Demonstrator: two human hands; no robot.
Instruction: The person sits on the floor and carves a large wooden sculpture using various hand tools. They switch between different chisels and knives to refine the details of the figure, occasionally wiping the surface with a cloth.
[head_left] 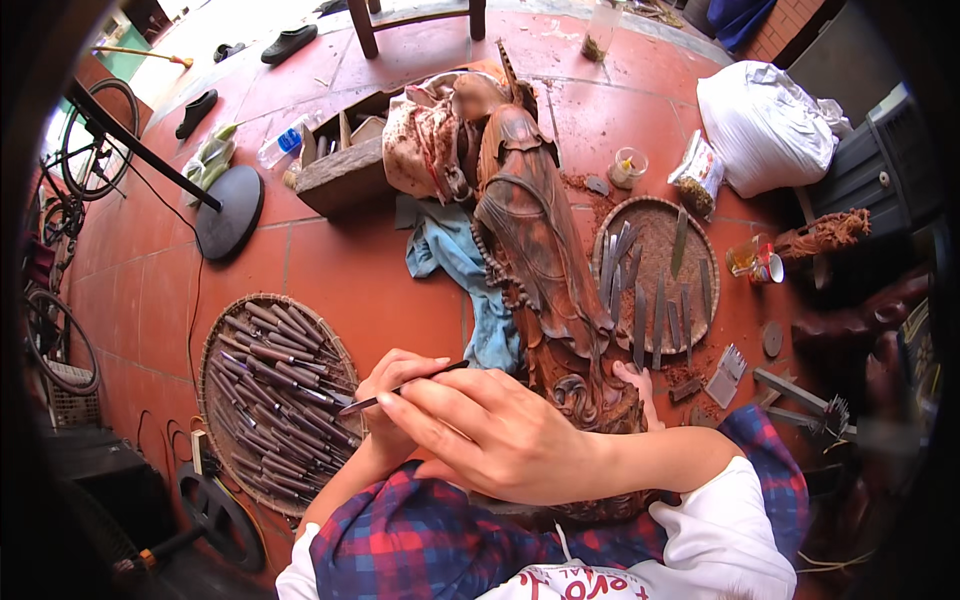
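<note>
A slim dark tool (362,405), like a thin blade or small file, slants across both hands above my lap. My right hand (490,430) is closed, with finger and thumb pinching it. Behind it, my left hand (385,378) has its fingers bent around the same tool; part of its grip is hidden. Beyond my hands lies a large carved wooden robed figure (535,230), its near end by my lap. To the left, a round woven tray (214,345) bears many wooden-handled carving tools (285,400).
On the right, another woven tray (712,235) carries flat metal files (640,320). A wooden box (345,180) and wrapped cloth (425,140) flank the figure's far end, with a blue cloth (450,250) alongside. A black round stand base (230,212) and white sack (770,125) stand farther out.
</note>
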